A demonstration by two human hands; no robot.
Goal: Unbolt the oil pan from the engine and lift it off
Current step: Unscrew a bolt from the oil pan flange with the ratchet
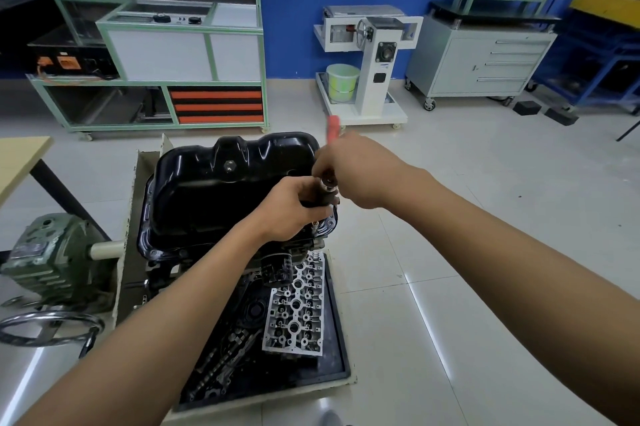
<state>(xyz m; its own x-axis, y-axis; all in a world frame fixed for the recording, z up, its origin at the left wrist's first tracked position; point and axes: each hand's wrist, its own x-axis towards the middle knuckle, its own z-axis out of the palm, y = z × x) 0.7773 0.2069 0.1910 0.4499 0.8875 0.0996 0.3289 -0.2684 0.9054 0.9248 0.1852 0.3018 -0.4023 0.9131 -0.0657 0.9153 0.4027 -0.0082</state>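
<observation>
The black oil pan [221, 190] sits upside down on top of the engine [194, 263], which is mounted on a stand. At the pan's near right corner, my left hand [294, 207] grips the black socket end of a ratchet wrench [327, 188]. My right hand [356, 172] holds the wrench's red handle [333, 127], whose tip sticks up above my fingers. The bolt under the socket is hidden by my hands. A drain plug [229, 166] shows on the pan's far wall.
A cylinder head [298, 308] and a camshaft lie in the black drip tray [341, 349] below the engine. A green gearbox [48, 252] with a handwheel [48, 325] stands on the left. Cabinets, a white machine stand [374, 65] and a tool trolley line the far wall.
</observation>
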